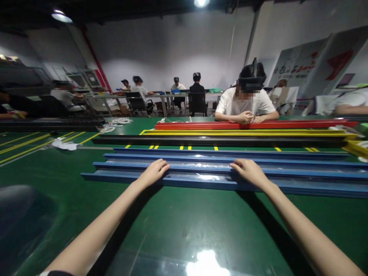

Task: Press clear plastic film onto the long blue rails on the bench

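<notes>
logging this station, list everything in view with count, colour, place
green table: one, yellow-lined, foreground
blue channels: several, under the hands
black rail: one, beyond the blue
yellow rails: count unclear, beyond black
red rails: count unclear, farthest
dark rails: several, table's far left
white cables: count unclear, beside these
yellow tray: one, right edge
co-worker: one, white shirt, opposite
other people: several, black or white tops, background
chairs: several, black, background
ceiling lamps: two, white, overhead
left hand: one, bare, on channels
right hand: one, bare, likewise
</notes>
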{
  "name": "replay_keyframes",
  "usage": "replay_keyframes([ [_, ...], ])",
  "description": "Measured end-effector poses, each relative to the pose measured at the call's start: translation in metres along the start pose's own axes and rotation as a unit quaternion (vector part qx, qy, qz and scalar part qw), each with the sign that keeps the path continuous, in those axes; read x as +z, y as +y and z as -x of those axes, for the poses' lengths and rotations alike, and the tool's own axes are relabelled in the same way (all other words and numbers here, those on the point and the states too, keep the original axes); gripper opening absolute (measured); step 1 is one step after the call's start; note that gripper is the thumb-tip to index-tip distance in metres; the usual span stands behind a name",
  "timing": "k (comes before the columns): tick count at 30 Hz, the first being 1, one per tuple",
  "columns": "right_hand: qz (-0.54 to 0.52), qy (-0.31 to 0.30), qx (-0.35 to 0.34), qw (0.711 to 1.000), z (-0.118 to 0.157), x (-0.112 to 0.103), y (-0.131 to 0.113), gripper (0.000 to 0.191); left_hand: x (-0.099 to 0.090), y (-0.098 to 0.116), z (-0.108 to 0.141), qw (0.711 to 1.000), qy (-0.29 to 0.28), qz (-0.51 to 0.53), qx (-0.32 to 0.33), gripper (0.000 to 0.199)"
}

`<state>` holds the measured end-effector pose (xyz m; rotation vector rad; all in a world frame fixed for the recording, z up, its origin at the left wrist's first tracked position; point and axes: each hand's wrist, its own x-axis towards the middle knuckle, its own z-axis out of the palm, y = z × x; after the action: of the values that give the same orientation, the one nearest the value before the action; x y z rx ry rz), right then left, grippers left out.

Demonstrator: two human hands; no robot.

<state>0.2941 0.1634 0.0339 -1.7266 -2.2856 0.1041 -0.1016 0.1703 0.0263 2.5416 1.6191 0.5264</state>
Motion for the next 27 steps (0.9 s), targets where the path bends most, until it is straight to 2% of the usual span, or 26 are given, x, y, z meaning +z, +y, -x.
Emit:
replay_keyframes([
  [2,0.009,0.031,-0.002,0.999,-0.021,0.002,0.001,0.030,0.000,-0.003,-0.021,0.999,0.028,-0.036,-0.002,0.033],
  [4,0.036,0.036,0.005,0.999,-0.040,0.009,0.002,0.028,0.003,-0.007,-0.042,0.996,0.039,-0.073,-0.013,0.030],
  [10,0.057,-0.051,0.024,0.997,-0.074,0.025,0.004,0.031,0.016,-0.022,-0.081,0.996,-0.035,-0.061,-0.064,0.031],
  [14,0.041,-0.089,0.050,0.994,-0.084,0.027,0.008,0.028,0.023,-0.037,-0.091,0.995,-0.065,-0.022,-0.070,0.030],
  [20,0.062,-0.080,0.050,0.994,-0.086,0.028,0.010,0.028,0.029,-0.051,-0.098,0.995,-0.076,0.019,-0.065,0.032],
  [27,0.010,-0.079,0.004,0.997,-0.089,0.034,0.020,0.029,0.028,-0.044,-0.095,0.996,-0.038,-0.065,-0.039,0.026],
])
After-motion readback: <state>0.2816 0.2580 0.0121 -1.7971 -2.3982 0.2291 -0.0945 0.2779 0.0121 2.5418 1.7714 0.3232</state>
